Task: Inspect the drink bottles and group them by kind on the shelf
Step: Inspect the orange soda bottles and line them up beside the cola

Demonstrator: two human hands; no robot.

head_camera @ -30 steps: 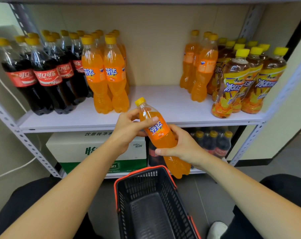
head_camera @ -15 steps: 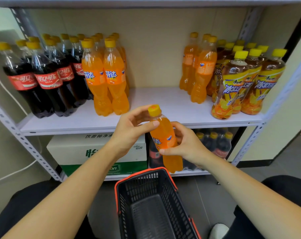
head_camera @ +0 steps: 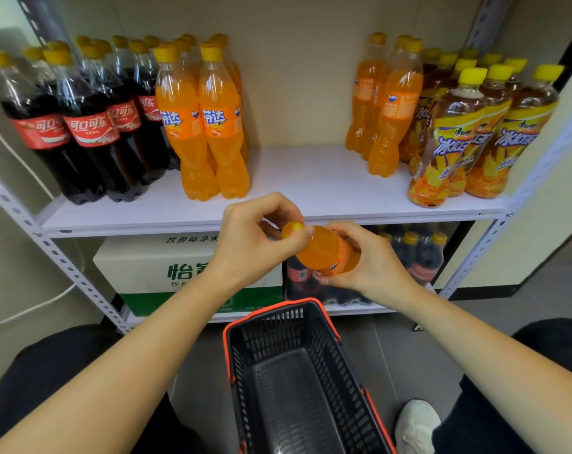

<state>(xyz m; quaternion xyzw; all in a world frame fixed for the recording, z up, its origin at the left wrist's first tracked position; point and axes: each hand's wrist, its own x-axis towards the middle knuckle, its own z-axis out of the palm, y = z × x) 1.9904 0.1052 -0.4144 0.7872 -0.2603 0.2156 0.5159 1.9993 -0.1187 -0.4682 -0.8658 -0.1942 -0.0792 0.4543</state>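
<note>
Orange soda bottle (head_camera: 324,253): since half a second ago you have tipped it over, so its yellow cap now points back at you and toward 9 o'clock instead of standing up. It hangs in the air in front of the shelf's front edge, above the basket, touching neither.
Left hand (head_camera: 248,244): your thumb and curled fingers pinch the bottle's cap, from the 9 o'clock side.
Right hand (head_camera: 373,267): your fingers wrap the bottle's body from the 3 o'clock side, grasping it.
Shelf (head_camera: 310,178): white board with a bare stretch in the middle, at 12 o'clock from your hands.
Cola bottles (head_camera: 81,126): dark, red-labelled, standing in a cluster at 10 o'clock.
Left orange group (head_camera: 206,126): upright, just beside the colas on their 3 o'clock side.
Right orange group (head_camera: 386,109): upright at 1 o'clock, touching the tea bottles.
Iced tea bottles (head_camera: 474,136): yellow-labelled, at 2 o'clock on the shelf's end.
Basket (head_camera: 278,322): black with a red rim, on the floor at 6 o'clock between your knees.
Box (head_camera: 147,263): white and green, on the lower shelf at 8 o'clock.
</note>
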